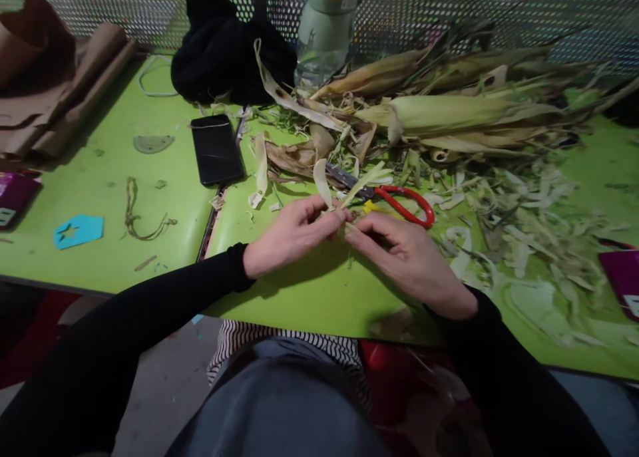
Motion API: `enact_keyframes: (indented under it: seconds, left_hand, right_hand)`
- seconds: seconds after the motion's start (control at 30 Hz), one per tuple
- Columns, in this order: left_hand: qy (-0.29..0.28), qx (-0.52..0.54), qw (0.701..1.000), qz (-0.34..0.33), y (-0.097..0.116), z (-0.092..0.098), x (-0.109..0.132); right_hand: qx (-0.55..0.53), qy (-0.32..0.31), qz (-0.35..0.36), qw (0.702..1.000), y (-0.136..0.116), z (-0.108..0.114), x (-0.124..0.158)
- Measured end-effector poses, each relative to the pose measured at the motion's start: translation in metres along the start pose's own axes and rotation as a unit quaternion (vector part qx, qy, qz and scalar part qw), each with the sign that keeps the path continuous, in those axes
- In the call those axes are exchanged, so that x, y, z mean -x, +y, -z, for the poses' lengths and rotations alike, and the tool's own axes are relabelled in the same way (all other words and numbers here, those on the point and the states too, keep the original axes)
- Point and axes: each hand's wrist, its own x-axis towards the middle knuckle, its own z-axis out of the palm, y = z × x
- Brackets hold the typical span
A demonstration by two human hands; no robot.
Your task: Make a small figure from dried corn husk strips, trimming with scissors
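Over the green table, both my hands meet at a small piece made of pale corn husk strips (363, 181). My left hand (298, 232) pinches the piece between thumb and fingers, with a rounded, petal-like husk (322, 181) standing up from the grip. Fingertips of my right hand (399, 251) are closed at the lower end of the same piece, close to the left fingertips; what exactly lies between them is partly hidden. Just behind the hands lie scissors with red handles (417, 206), their dark blades pointing away to the left.
Corn husks (449, 114) are heaped at the back right, with husk scraps (539, 224) scattered on the right. A phone (215, 150), a black cloth item (229, 58), a bottle (329, 24), brown paper (74, 91) and a blue tag (78, 232) stand or lie around.
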Motion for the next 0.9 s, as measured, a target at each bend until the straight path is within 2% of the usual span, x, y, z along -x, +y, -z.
enact_keyframes:
  seconds: [0.2,0.27,0.37,0.5,0.6,0.67,0.8,0.9]
  left_hand:
    - [0.001,0.005,1.0,0.003,0.003,0.007,-0.003]
    - [0.006,0.006,1.0,-0.007,0.005,0.008,-0.002]
    - [-0.02,-0.02,0.999,-0.022,0.008,0.007,0.003]
    - [-0.06,-0.043,0.996,-0.039,0.005,0.001,0.007]
    - [-0.052,0.009,0.998,-0.037,-0.003,-0.005,0.006]
    - [-0.047,0.034,0.998,-0.033,-0.007,-0.008,0.005]
    - [-0.041,0.017,0.999,-0.015,-0.01,-0.012,0.007]
    - [-0.007,0.019,1.0,-0.002,-0.01,-0.016,0.01]
  right_hand:
    - [-0.025,-0.029,-0.01,0.999,-0.006,0.027,0.003]
    - [0.003,-0.011,-0.01,1.0,-0.004,0.028,0.002]
    - [0.064,0.056,0.012,0.996,-0.001,0.018,0.0]
    - [0.047,0.1,0.024,0.994,0.0,-0.002,0.0]
    - [0.034,0.135,-0.006,0.99,-0.003,-0.012,0.003]
    - [0.005,0.137,-0.021,0.99,-0.004,-0.017,0.005]
    - [-0.023,0.153,-0.028,0.988,-0.002,-0.025,0.006]
    - [-0.019,0.19,-0.016,0.982,0.001,-0.03,0.009]
